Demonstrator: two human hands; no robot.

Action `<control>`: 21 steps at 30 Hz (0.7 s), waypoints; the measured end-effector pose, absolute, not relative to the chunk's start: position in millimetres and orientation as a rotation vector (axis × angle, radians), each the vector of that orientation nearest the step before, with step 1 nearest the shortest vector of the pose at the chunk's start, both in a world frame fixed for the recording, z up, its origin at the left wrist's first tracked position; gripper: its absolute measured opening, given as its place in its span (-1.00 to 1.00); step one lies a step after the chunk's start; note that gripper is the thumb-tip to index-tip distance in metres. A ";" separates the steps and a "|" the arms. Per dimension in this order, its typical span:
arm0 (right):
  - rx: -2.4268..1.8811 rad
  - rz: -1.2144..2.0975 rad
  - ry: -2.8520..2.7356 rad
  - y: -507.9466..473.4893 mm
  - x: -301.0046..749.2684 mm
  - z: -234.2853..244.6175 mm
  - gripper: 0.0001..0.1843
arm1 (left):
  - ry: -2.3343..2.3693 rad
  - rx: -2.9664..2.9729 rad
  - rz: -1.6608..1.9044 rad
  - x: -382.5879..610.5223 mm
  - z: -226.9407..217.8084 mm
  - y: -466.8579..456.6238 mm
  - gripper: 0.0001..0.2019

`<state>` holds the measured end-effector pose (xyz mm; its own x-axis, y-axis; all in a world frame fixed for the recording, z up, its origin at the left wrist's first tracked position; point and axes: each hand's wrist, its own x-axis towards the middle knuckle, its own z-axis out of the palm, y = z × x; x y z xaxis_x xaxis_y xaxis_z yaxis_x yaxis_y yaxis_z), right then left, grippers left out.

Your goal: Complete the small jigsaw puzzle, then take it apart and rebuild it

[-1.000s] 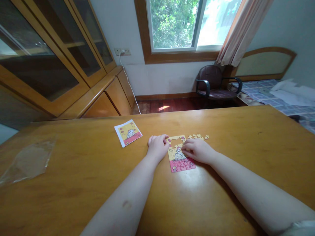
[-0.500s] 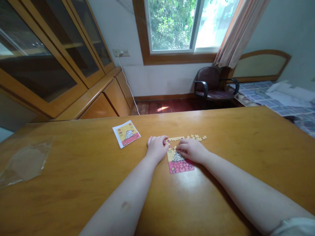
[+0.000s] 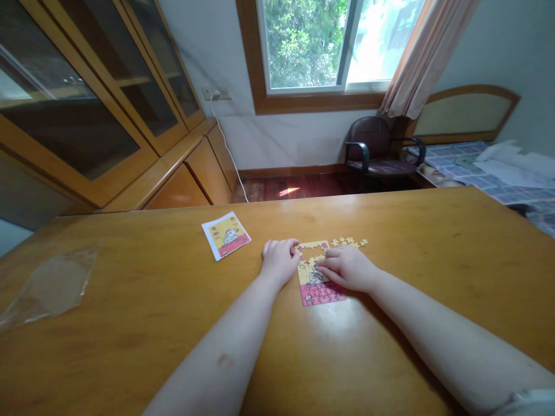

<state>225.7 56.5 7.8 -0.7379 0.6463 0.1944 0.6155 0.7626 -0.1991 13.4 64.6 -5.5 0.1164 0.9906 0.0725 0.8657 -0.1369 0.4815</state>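
A small yellow and pink jigsaw puzzle lies on the wooden table. My left hand rests at the puzzle's left edge with its fingers curled, touching the upper left corner. My right hand lies on the puzzle's right side, fingers pressed together on the middle of the picture; whether a piece is under them is hidden. Several loose yellow pieces lie just beyond the right hand.
A picture card showing the same image lies to the left. A clear plastic bag sits at the table's far left. Beyond the table are wooden cabinets, a dark armchair, a window and a bed.
My right hand has slid slightly left across the puzzle's middle. The left hand has stayed at the puzzle's left edge.
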 end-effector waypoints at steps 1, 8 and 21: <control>-0.981 0.196 -2.706 57.1 226.9 7.8 -0.62 | 1.818 2.078 0.541 13.4 -5.4 64.6 -0.74; -0.969 0.249 -2.710 57.3 227.1 7.2 -0.64 | 1.819 2.065 0.537 13.4 -4.5 64.4 -0.74; -0.998 0.239 -2.726 56.8 224.3 7.7 -0.64 | 1.822 2.072 0.547 13.3 -5.1 64.7 -0.75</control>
<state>224.3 56.8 7.7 -0.7421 0.6517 0.1565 0.6146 0.7549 -0.2290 13.3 64.7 -5.1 0.1099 0.9915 0.0696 0.8659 -0.1299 0.4831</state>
